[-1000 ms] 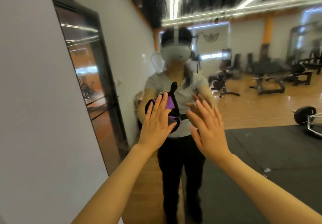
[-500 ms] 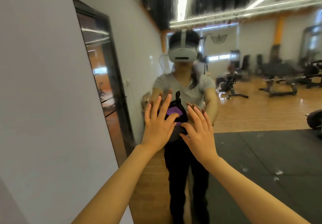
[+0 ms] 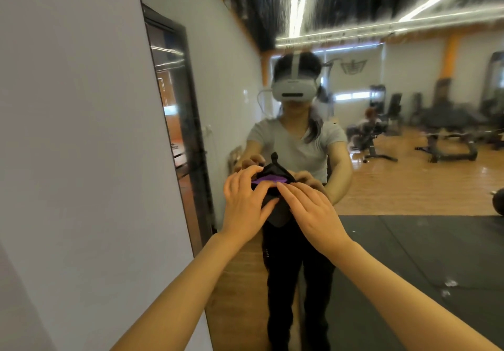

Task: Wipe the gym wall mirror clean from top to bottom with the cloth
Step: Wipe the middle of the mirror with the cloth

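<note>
The wall mirror [image 3: 403, 192] fills the view right of a white wall and shows my reflection. A black and purple cloth [image 3: 276, 215] is bunched up in front of the glass at chest height. My left hand [image 3: 245, 200] grips its left side, fingers curled over the top and thumb underneath. My right hand [image 3: 313, 211] holds the right side, its fingertips on the purple fold. Most of the cloth is hidden behind my hands. I cannot tell whether the cloth touches the glass.
A plain white wall [image 3: 81, 159] borders the mirror's left edge. Reflected in the mirror are a dark door frame [image 3: 188, 132], weight benches [image 3: 447, 143] on wooden floor and black rubber mats [image 3: 409, 255].
Both hands had fingers spread flat toward the mirror, the cloth under my left palm. They have come together, dropped a little and curled round the cloth.
</note>
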